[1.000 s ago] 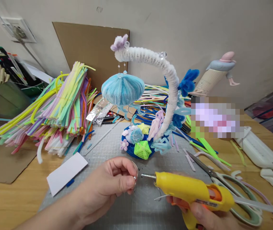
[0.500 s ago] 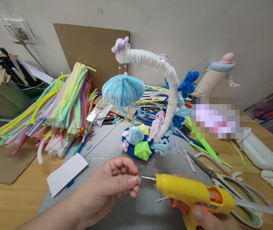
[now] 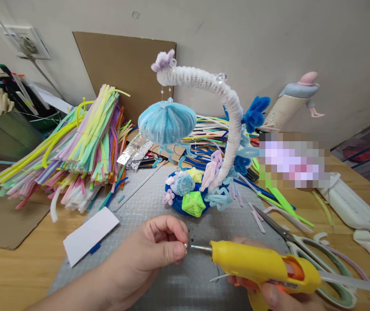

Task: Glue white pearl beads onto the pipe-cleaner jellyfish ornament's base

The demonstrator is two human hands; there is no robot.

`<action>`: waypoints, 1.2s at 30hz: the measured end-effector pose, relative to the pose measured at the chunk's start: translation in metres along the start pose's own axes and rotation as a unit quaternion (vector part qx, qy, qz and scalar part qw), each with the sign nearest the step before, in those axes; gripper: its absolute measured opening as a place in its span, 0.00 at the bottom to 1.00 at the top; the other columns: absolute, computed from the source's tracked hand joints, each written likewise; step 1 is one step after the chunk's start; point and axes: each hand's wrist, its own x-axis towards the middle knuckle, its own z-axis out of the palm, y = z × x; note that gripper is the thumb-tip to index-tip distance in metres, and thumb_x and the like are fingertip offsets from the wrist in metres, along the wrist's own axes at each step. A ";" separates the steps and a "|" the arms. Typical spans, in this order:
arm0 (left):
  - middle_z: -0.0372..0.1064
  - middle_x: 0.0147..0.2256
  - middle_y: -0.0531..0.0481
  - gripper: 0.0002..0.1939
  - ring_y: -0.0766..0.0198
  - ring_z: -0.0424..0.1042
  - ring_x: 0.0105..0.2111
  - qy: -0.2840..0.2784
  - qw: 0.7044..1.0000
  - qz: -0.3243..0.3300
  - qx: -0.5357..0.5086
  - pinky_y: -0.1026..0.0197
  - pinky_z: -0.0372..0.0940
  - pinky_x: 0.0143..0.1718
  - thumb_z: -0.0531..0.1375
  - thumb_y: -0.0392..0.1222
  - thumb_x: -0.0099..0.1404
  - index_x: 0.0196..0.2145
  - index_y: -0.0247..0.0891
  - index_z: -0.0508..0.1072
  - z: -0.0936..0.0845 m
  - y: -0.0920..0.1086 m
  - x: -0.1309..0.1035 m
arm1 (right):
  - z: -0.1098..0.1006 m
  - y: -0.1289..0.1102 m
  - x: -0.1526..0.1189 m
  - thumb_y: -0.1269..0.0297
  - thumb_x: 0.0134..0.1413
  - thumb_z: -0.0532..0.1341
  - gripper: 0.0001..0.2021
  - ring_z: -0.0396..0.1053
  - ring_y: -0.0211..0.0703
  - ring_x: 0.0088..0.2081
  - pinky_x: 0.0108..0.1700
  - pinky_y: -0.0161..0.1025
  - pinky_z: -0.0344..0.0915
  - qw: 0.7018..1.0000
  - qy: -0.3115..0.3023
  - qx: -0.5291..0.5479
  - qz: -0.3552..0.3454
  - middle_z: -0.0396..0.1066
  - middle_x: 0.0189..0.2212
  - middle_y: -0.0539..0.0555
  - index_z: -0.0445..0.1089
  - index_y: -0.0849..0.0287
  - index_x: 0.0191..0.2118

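Note:
Between thumb and forefinger, my left hand point(image 3: 159, 250) pinches a tiny clear bead point(image 3: 185, 245). My right hand point(image 3: 269, 293) is wrapped round the handle of a yellow hot glue gun point(image 3: 250, 259), its metal nozzle pointing left, a small gap from the bead. A glue stick point(image 3: 353, 278) sticks out of the gun's back. Just beyond my hands stands a pipe-cleaner ornament: a white curved arch point(image 3: 233, 103), a light blue jellyfish point(image 3: 167, 123) hanging from it on beaded strings, and a blue base bearing a green starfish point(image 3: 193, 204) and small flowers.
Scissors point(image 3: 288, 235) lie on the right, partly behind the gun. Bundled pipe cleaners point(image 3: 84, 147) are heaped at the left, near a white card point(image 3: 90, 235). A grey cutting mat point(image 3: 139, 194) covers the table's middle. Loose cut pipe-cleaner pieces lie to the right.
My left fingers have shifted slightly, and the bead now shows at their tips. The glue gun has dropped a little, its nozzle level with the bead.

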 end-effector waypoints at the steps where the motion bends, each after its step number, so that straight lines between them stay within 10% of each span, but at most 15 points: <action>1: 0.64 0.26 0.56 0.10 0.71 0.60 0.25 -0.001 1.000 0.002 0.002 0.67 0.54 0.28 0.71 0.41 0.47 0.24 0.37 0.73 0.000 -0.001 0.000 | -0.001 -0.001 0.001 0.40 0.49 0.58 0.19 0.68 0.48 0.28 0.31 0.43 0.67 1.000 -0.011 -0.008 -0.011 0.70 0.26 0.54 0.75 0.49 0.29; 36: 0.63 0.27 0.56 0.10 0.71 0.58 0.26 -0.009 0.999 0.005 -0.033 0.65 0.51 0.28 0.71 0.41 0.47 0.23 0.39 0.73 0.002 -0.006 -0.002 | -0.002 0.006 -0.008 0.42 0.54 0.54 0.19 0.67 0.44 0.26 0.30 0.40 0.65 0.998 -0.014 -0.058 -0.031 0.68 0.24 0.51 0.72 0.51 0.29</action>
